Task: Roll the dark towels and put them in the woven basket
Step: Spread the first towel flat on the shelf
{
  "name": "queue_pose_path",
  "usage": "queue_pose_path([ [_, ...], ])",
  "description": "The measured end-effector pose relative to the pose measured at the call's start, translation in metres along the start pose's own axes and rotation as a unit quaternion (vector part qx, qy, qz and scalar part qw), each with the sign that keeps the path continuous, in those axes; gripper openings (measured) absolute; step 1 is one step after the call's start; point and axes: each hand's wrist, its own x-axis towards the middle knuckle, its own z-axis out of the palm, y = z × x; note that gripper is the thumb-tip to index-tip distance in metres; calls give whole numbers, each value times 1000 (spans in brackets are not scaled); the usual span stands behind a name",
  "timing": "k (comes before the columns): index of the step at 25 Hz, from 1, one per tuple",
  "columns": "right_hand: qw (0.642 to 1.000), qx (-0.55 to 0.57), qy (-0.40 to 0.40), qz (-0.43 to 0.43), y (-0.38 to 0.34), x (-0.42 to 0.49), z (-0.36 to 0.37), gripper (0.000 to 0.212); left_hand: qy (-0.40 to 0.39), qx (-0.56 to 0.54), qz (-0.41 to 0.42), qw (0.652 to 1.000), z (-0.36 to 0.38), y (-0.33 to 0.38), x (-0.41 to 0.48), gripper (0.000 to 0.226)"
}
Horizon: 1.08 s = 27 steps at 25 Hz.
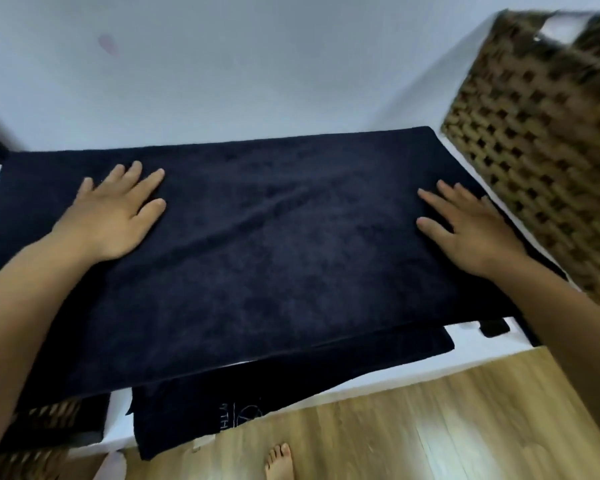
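Observation:
A dark navy towel (274,244) lies spread flat across a white table top, filling most of it. My left hand (118,213) presses flat on the towel's left part with fingers straight and spread. On the towel's right part my right hand (471,230) lies flat, fingers straight. A second dark towel (194,407) with pale lettering sticks out from under the first and hangs over the table's front edge. The woven basket (541,147) stands at the table's right end, its brown wall beside the towel's right edge.
A white wall rises right behind the table (482,355). Wooden floor (430,427) lies below the front edge, with a bare foot (279,460) on it. More woven material (45,420) shows under the table at the lower left.

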Motion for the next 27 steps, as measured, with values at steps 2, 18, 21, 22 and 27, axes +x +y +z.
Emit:
queue_pose_path([
  [2,1000,-18,7,-2,-3,6,2,62,-4,-3,-17,1000,-11,29,9,59],
  [18,999,-37,22,-21,36,-71,4,64,-27,38,19,999,5,147,22,102],
  [21,994,8,109,2,55,-136,23,59,-49,40,-3,998,-1,153,30,91],
  [22,993,27,113,7,59,-146,27,58,-65,31,-6,997,-8,160,32,84],
  [27,969,182,161,47,46,-151,27,50,-63,14,166,984,-6,277,31,87],
])
